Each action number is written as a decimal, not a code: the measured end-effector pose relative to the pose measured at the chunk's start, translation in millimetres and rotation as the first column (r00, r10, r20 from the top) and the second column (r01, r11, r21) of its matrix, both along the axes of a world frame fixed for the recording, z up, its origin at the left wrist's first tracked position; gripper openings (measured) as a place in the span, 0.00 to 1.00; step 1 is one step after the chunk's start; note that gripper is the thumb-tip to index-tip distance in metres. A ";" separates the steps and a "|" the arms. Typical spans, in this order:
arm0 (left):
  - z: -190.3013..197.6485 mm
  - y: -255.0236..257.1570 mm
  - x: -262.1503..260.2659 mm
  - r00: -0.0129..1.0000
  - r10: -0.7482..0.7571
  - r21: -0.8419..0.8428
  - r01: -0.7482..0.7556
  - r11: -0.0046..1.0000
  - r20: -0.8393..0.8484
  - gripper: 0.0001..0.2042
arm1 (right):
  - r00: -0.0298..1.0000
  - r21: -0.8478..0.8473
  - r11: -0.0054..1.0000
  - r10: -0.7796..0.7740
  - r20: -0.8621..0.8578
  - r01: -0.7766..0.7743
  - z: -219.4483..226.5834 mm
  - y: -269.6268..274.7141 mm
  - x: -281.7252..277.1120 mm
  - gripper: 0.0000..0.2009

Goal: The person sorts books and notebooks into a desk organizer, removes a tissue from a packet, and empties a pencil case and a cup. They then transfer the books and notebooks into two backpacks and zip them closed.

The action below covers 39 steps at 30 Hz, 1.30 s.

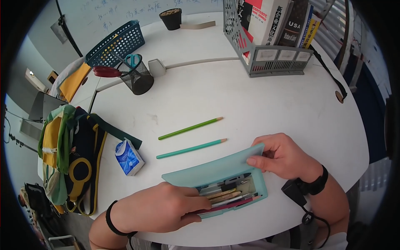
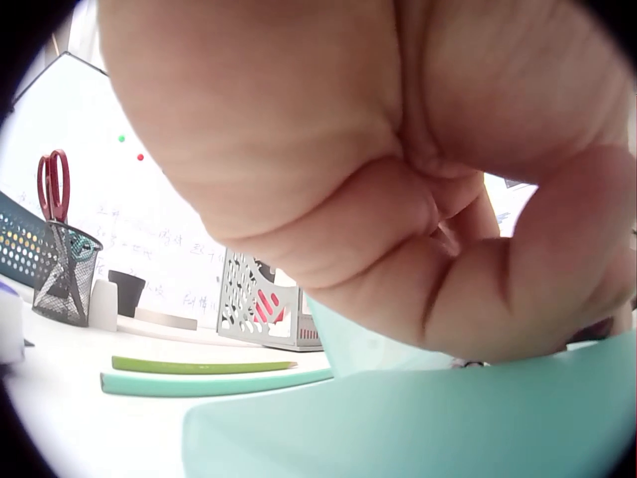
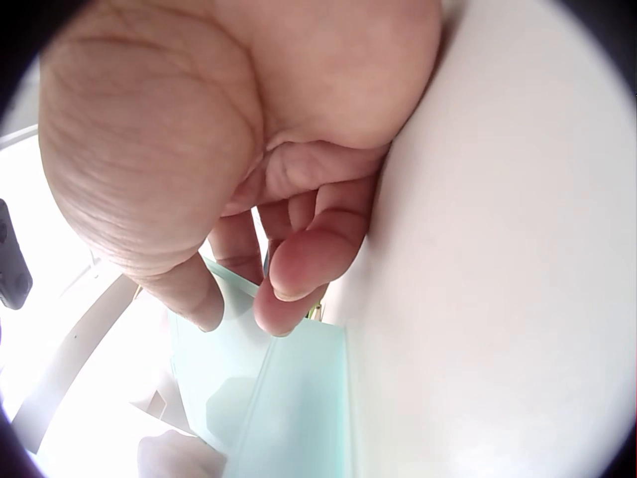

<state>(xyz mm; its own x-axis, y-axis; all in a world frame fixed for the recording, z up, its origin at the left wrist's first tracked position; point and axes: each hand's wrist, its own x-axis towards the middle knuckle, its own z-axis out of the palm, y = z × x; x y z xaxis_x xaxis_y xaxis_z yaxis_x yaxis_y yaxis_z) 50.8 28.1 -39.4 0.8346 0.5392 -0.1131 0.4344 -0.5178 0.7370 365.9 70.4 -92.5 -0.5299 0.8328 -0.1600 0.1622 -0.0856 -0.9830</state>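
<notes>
A light teal pencil case (image 1: 262,183) lies near the table's front edge with its lid (image 1: 216,164) raised. Pens and pencils (image 1: 223,193) fill it. My right hand (image 1: 281,156) pinches the lid's right end between thumb and fingers; the right wrist view shows the thumb (image 3: 204,299) against the lid. My left hand (image 1: 166,208) reaches over the case's left end, its bent fingers down among the pens. In the left wrist view the case wall (image 2: 418,418) hides those fingertips, so I cannot tell whether they grip a pen. Behind the case lie a teal pencil (image 1: 191,148) and a green pencil (image 1: 189,128).
A blue-and-white carton (image 1: 128,157) stands left, beside a green, yellow and navy bag (image 1: 68,158). Further back are a mesh pen cup (image 1: 139,81) with scissors, a blue basket (image 1: 114,43), a plant pot (image 1: 171,20) and a grey book rack (image 1: 277,66).
</notes>
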 end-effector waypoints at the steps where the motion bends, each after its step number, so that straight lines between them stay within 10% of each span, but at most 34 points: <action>1: 1.4 0.7 0.4 1.000 -0.002 -0.001 0.002 1.000 0.001 0.12 | 1.000 -0.001 1.000 -0.002 0.001 0.002 -2.4 0.5 2.6 0.22; 13: 5.4 -0.1 0.3 1.000 0.001 0.067 -0.001 0.998 -0.002 0.07 | 1.000 -0.016 1.000 0.005 -0.012 -0.005 -5.9 0.5 3.8 0.23; 19: 28.7 16.5 -35.9 0.804 0.527 0.154 -0.578 0.802 0.276 0.05 | 0.995 0.044 0.998 0.032 0.100 -0.037 5.6 0.8 3.0 0.10; 22: 14.4 34.8 -38.1 0.732 0.664 0.243 -0.679 0.693 0.152 0.05 | 0.985 0.058 0.996 0.054 0.164 -0.065 9.6 0.4 3.1 0.08; 39: -11.1 37.1 -31.0 0.815 0.569 0.205 -0.542 0.815 -0.108 0.05 | 0.983 0.060 0.995 0.070 0.170 -0.082 8.9 0.7 3.0 0.07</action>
